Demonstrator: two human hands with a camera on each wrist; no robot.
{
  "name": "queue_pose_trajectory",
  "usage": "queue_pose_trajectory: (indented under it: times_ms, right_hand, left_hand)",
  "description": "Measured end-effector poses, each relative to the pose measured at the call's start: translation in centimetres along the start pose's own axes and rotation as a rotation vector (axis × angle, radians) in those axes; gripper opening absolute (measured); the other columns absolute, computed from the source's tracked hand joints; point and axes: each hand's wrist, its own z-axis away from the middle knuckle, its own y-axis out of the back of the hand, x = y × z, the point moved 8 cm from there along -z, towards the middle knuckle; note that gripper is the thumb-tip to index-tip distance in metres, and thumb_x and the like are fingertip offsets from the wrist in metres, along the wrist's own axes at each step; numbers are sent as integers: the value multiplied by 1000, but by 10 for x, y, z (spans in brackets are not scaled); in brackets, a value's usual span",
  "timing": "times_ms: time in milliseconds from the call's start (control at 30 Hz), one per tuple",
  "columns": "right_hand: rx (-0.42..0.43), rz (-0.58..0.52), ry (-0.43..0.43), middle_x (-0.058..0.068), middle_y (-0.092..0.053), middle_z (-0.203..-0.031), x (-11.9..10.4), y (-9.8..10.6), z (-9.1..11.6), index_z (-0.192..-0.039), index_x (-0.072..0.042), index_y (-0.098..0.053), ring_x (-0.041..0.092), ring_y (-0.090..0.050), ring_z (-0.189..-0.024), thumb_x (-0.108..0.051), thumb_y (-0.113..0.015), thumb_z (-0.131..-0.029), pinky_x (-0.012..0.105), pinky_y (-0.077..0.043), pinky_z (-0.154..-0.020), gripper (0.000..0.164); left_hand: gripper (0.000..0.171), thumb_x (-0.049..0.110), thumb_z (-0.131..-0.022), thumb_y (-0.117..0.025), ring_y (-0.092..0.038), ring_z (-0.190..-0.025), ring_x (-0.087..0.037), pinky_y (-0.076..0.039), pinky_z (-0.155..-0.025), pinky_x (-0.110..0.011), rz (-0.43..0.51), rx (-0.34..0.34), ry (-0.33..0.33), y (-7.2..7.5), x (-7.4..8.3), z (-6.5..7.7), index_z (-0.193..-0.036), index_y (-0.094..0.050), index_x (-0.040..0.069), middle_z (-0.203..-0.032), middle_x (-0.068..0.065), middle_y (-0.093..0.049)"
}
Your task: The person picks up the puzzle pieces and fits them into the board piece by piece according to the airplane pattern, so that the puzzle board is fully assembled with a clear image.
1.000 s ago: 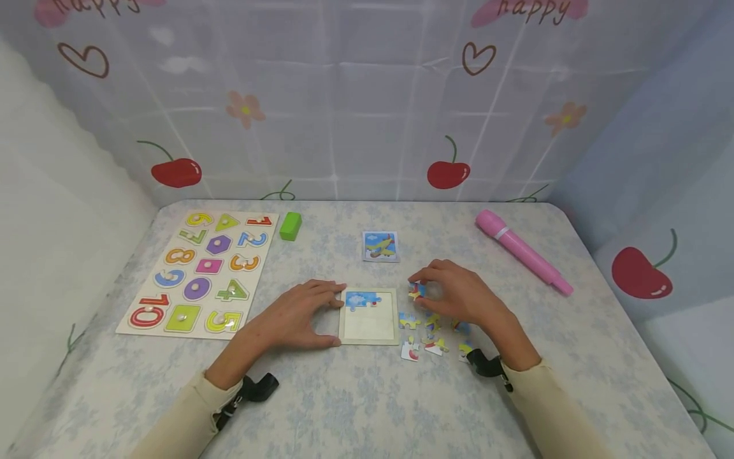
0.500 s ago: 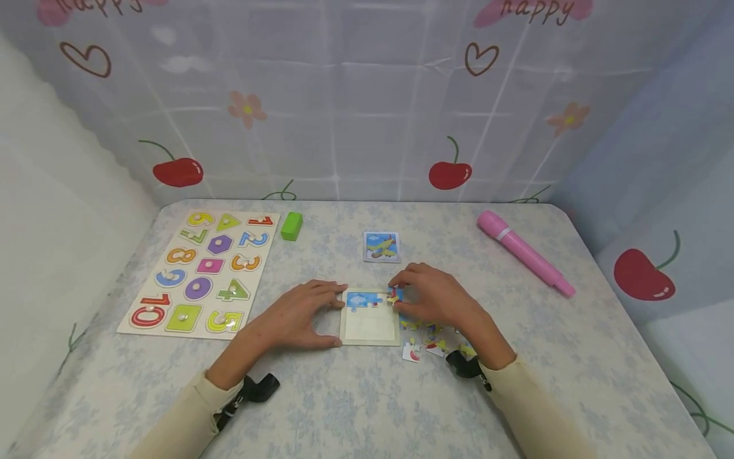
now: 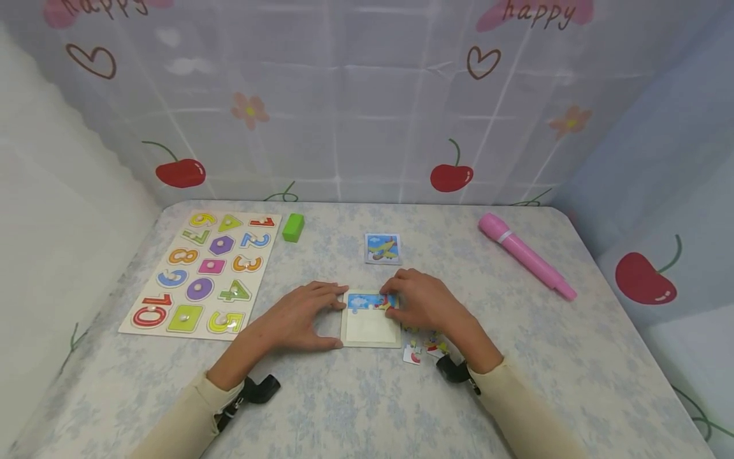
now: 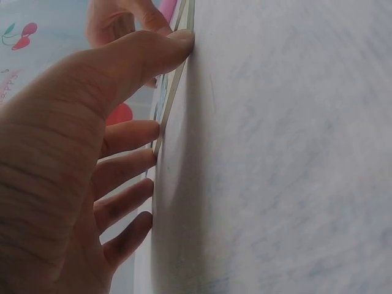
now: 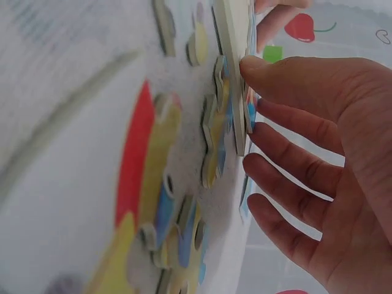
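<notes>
A square wooden puzzle board (image 3: 371, 331) lies mid-table. Sky-and-cloud pieces (image 3: 361, 301) fill part of its top row. My left hand (image 3: 304, 317) rests against its left edge; thumb and fingertips touch the rim, as the left wrist view shows too. With thumb and fingers my right hand (image 3: 427, 305) pinches a blue, red and yellow puzzle piece (image 3: 385, 303) at the board's top right corner. Whether that piece lies flat is hard to tell. Several loose pieces (image 5: 214, 131) lie right of the board, partly hidden under my right hand in the head view.
Behind the board lies a small airplane picture card (image 3: 383, 248). At left are a number-and-shape board (image 3: 201, 274) and a green block (image 3: 294, 227). A pink pen-shaped stick (image 3: 526, 256) lies at the right. A printed curtain (image 3: 367, 127) hangs behind the table.
My right hand has moved left with the puzzle piece, from over the loose pieces to the board's top right corner. My left hand has stayed at the board's left edge.
</notes>
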Motion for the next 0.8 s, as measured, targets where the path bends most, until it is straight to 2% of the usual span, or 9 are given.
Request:
queue_pose_trajectory:
  times_ms: [200, 800]
  right_hand:
    - [15, 13, -20, 1, -71, -117, -3, 0, 0, -117, -21, -80, 19, -65, -101, -31, -88, -91, 42, -58, -84, 30]
    - [2, -8, 23, -2, -69, -110, -4, 0, 1, -109, -21, -82, 16, -62, -96, -29, -88, -92, 38, -56, -81, 19]
  left_hand:
    - [65, 56, -83, -88, -47, -151, -23, -42, -120, -53, -3, -8, 10, -1, -2, 0, -134, -75, 18, -164, 4, -51]
    - [66, 56, -83, -88, -47, -151, -23, -42, -121, -53, -9, -7, 15, 0, -3, 0, -135, -75, 18, -164, 4, -51]
